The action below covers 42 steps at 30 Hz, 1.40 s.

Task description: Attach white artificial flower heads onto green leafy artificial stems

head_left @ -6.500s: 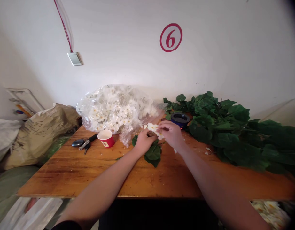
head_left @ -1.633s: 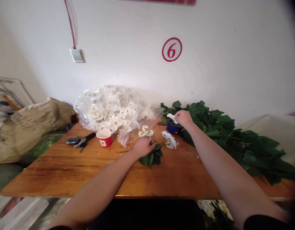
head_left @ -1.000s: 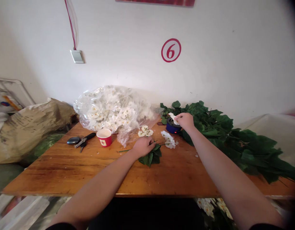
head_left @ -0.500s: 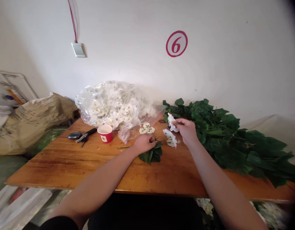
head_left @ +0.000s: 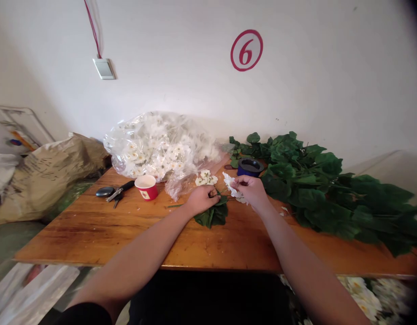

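Observation:
My left hand [head_left: 204, 199] is closed around the stem of a sprig of green leaves [head_left: 213, 215], which spreads over the wooden table below my fingers. Just beyond it lies a cream-white flower cluster [head_left: 206, 177]. My right hand [head_left: 250, 188] pinches a white artificial flower [head_left: 229, 181], held a little to the right of the left hand. More white petals show under the right fingers, partly covered by them. Behind the right hand stands a dark blue round container [head_left: 249, 167] with a black rim.
A clear plastic bag of white flowers [head_left: 161, 146] lies at the back. To the left are a red paper cup [head_left: 146, 187] and pliers [head_left: 118, 195] beside a dark rounded object [head_left: 105, 192]. Green leaf stems [head_left: 316, 185] are heaped along the right of the wooden table [head_left: 93, 234].
My right hand has moved left and nearer with the white flower, uncovering the blue container. The left hand stays on the leaf sprig. The view has shifted slightly.

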Each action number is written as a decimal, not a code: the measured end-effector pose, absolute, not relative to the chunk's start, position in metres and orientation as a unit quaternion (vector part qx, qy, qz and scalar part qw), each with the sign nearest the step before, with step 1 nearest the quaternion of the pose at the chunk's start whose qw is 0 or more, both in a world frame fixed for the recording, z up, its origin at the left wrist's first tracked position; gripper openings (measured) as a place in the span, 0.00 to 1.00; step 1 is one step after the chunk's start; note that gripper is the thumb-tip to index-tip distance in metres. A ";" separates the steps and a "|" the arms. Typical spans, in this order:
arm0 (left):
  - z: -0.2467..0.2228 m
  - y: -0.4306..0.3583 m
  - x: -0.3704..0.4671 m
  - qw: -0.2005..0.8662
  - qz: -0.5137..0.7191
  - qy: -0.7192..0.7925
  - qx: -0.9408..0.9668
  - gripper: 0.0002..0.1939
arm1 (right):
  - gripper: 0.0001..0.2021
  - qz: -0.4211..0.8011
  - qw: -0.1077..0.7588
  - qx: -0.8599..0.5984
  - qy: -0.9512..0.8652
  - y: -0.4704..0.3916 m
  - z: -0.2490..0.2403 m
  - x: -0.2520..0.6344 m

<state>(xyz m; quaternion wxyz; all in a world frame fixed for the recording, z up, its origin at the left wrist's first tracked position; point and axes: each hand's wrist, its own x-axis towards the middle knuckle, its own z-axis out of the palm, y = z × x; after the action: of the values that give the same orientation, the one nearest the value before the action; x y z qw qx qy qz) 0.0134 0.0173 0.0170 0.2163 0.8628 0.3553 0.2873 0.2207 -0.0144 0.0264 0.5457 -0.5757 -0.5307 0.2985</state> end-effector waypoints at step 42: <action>0.010 0.022 0.014 0.228 0.311 0.350 0.854 0.13 | 0.24 0.315 0.572 -0.584 -0.482 -0.018 0.036 0.225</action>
<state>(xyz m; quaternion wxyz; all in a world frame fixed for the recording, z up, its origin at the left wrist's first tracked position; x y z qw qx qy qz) 0.0143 0.0218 0.0103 0.2278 0.8537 0.3497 0.3114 0.2254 -0.0180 0.0364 0.5716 -0.5841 -0.4823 0.3153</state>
